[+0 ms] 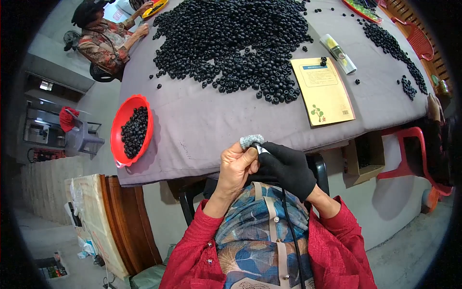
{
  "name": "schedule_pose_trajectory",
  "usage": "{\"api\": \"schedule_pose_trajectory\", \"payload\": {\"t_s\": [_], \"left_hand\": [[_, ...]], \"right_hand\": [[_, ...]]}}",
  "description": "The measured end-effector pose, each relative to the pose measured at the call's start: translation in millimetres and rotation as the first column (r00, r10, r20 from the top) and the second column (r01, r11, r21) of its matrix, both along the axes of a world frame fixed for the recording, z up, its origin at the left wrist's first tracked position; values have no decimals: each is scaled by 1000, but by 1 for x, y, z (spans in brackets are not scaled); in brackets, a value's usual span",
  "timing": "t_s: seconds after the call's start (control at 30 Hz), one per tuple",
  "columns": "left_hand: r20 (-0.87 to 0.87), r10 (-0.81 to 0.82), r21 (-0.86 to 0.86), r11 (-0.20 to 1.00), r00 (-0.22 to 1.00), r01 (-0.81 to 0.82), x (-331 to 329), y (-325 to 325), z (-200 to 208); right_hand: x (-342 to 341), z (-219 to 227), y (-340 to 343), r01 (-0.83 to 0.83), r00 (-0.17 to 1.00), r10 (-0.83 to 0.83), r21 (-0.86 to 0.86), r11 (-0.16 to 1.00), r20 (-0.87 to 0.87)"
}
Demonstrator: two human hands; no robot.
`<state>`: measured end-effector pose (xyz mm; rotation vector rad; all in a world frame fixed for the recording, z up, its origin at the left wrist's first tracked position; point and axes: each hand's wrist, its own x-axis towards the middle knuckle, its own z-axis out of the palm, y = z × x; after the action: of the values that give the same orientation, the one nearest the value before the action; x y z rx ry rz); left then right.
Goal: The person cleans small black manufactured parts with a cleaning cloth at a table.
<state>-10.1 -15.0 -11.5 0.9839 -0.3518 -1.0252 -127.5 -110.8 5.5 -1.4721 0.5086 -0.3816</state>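
Observation:
Just off the table's near edge, my two hands meet fingertip to fingertip. My left hand (234,166) is bare except for a grey knitted sleeve (251,140) around a finger, and its fingers are pinched closed. A black glove covers my right hand (289,171), whose closed fingers press against the left ones. Between them shows a small whitish tip (262,150); what it belongs to, and anything else in the pinch, is hidden. Beyond my hands lies a large heap of small black ring-shaped parts (236,43). To the left, a red bowl (116,130) holds more black parts.
A yellow booklet (329,98) lies right of the heap, beside a white packet (338,54). More black parts (392,48) line the right side. Another person (103,41) works at the far left; a person's hand (434,107) rests at the right edge. A red chair (409,159) stands right.

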Motion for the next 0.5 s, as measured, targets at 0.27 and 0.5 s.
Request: {"api": "schedule_pose_trajectory", "payload": {"t_s": [0.27,0.5], "left_hand": [[32,-10,0,1000,999,10,1,0,-4],[29,-14,6,1000,999,14,2,-1,-4]], "right_hand": [[1,-5,-1,-9,1000,8,40,999,23],[2,-2,-1,7,1000,-7,-7,1000,9]]}}
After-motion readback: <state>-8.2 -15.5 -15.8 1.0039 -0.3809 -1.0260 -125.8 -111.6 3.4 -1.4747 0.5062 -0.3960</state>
